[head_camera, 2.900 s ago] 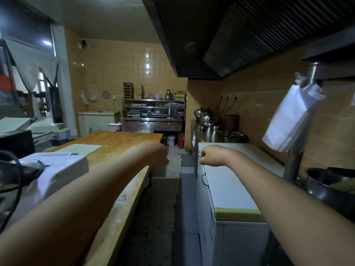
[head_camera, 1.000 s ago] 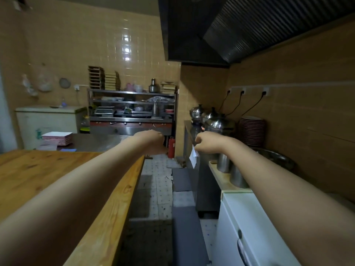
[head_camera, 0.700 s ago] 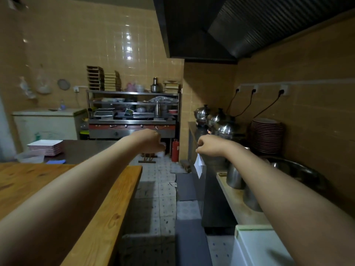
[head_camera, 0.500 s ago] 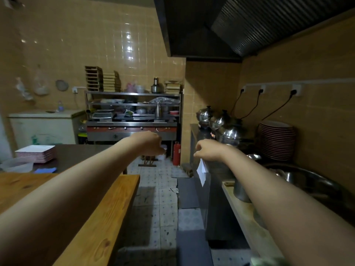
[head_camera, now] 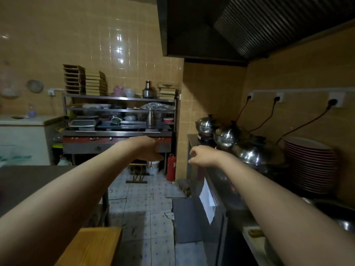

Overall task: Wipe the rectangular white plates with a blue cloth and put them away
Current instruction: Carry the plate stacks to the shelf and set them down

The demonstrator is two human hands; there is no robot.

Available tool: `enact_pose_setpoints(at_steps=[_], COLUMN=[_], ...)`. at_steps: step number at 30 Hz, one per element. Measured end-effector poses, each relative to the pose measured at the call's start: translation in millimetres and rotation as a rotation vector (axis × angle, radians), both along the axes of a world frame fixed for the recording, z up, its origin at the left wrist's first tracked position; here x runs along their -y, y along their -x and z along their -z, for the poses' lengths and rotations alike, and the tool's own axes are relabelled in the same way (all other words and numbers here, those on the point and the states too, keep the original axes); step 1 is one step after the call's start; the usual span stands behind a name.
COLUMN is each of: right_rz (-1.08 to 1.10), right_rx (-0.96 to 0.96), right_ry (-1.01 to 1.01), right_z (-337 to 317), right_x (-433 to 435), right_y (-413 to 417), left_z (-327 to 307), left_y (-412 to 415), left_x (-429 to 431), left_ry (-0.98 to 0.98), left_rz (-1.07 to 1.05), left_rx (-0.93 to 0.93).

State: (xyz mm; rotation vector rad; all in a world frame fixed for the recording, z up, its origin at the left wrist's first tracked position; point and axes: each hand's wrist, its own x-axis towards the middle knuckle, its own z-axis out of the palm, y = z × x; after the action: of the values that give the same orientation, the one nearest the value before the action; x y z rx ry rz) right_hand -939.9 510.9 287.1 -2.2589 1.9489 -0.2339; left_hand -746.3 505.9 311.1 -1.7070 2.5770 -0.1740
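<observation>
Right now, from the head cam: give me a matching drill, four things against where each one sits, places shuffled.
Things:
1. fire extinguisher
2. stack of round plates
3. stacked trays
4. wooden table

Places:
A. on top of the steel rack
B. bottom left foreground
C. on the floor, at the wall corner
D. far right, below the wall sockets

Pairs: 1-C, 2-D, 3-A, 4-B

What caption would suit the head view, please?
Left hand and right hand stretched forward above a tiled kitchen aisle, steel shelving ahead, red plates stacked right.
</observation>
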Motion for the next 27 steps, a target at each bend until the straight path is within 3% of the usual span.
enact_pose_setpoints(at_steps=[11,16,22,27], right_rz=[-0.050,-0.085,-0.118,-0.170], right_rx=[-0.031,0.004,0.015,0.036], right_ry=[-0.041,-0.017,-0.006,-0.018], right_z=[9.4,3.7,-0.9,5.8], right_x=[248.3,389.4,534.0,632.2], right_y=[16.1,21.4,11.7,-10.9], left_z=[18.5,12.3,8.2,12.1], left_y=[17.7,23.5,-2.0,-34.8], left_x=[237.0,369.4,499.9,584.7], left_ry=[-0.050,0.046,0.087,0.079], left_rz=[-0.011,-0.040,-0.175,-0.231], left_rx=[0.011,-0.007,-0.077,-0.003])
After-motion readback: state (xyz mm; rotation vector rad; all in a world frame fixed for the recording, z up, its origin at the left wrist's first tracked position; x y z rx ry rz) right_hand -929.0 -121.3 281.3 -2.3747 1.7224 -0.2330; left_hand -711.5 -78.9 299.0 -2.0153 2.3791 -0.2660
